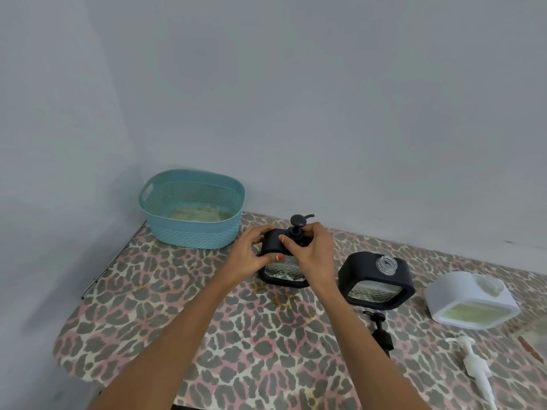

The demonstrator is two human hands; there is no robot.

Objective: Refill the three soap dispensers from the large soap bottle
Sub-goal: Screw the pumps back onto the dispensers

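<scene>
Your left hand (247, 257) gripped the dispenser (270, 243) by its side; your right hand (315, 255) pinched its pump (297, 222) at the collar.

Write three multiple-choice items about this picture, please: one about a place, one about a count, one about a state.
1. Where does the teal basket stand on the table?
A. at the far left corner, by the wall
B. at the near right edge
C. in the middle, nearest the camera

2. How many dispensers have no pump fitted?
A. one
B. two
C. three

3. What is the state of the left black dispenser?
A. lying on its side, untouched
B. pump fitted, held by both hands
C. neck open, untouched

Key:
1 A: the basket stands far left, against the wall corner.
2 B: the middle black dispenser and the white dispenser show open necks; the black pump and the white pump lie in front of them.
3 B: the left hand holds its body and the right hand grips the fitted pump.
</scene>
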